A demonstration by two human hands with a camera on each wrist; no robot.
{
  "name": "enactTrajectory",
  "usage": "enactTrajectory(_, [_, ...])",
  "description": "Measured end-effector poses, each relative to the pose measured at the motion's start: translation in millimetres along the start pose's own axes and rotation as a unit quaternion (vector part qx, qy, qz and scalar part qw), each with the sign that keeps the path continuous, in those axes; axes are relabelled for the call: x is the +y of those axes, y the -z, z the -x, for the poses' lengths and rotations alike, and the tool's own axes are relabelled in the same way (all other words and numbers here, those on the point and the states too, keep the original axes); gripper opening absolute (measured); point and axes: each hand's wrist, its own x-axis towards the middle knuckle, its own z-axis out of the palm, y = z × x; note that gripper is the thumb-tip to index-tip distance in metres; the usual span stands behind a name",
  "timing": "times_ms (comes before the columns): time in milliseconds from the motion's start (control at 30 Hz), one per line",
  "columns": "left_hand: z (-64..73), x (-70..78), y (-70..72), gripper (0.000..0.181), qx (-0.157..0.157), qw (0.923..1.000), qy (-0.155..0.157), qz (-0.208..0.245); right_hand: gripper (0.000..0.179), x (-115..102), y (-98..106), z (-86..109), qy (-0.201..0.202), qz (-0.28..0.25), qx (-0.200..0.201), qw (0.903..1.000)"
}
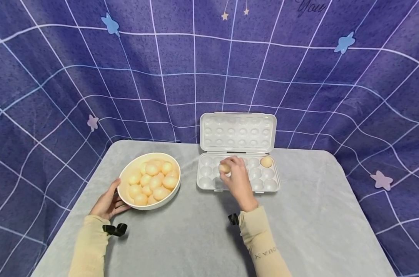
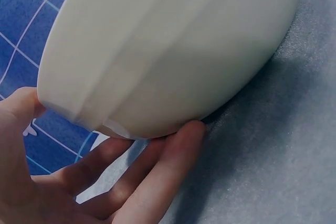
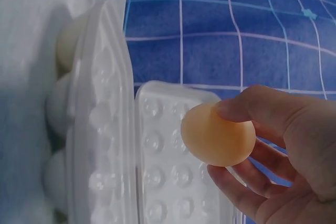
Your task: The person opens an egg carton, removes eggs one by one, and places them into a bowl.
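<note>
My right hand (image 1: 237, 177) pinches an egg (image 3: 218, 134) between thumb and fingers, above the wells of a clear plastic egg box (image 1: 205, 182). In the right wrist view the whole egg shows clearly in front of the raised lid (image 3: 168, 153). Another egg (image 1: 266, 162) sits in the back right corner well; part of the tray is hidden behind my right hand. At the left, my left hand (image 1: 107, 202) holds a cream bowl (image 1: 176, 163) full of eggs (image 1: 156, 182), thumb at the rim and fingers against its lower side (image 2: 173, 77).
The grey cloth-covered table (image 1: 181, 238) carries the bowl and the egg box side by side. A purple curtain (image 1: 174, 88) with a grid and stars hangs behind and around it. Black wrist mounts (image 1: 115, 229) sit at both sleeves.
</note>
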Motion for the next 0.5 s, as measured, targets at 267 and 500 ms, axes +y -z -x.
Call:
enactTrajectory(267, [0.4, -1.3, 1.0, 0.084, 0.0, 1.0, 0.0, 0.002, 0.026, -21.7, -15.3, -8.6, 0.044, -0.014, -0.003, 0.9989])
enactTrajectory(500, [-1.3, -0.8, -0.1, 0.073, 0.0, 0.9999, -0.003, 0.01, 0.025, -36.9, -31.0, -15.4, 0.071, -0.016, -0.012, 0.9973])
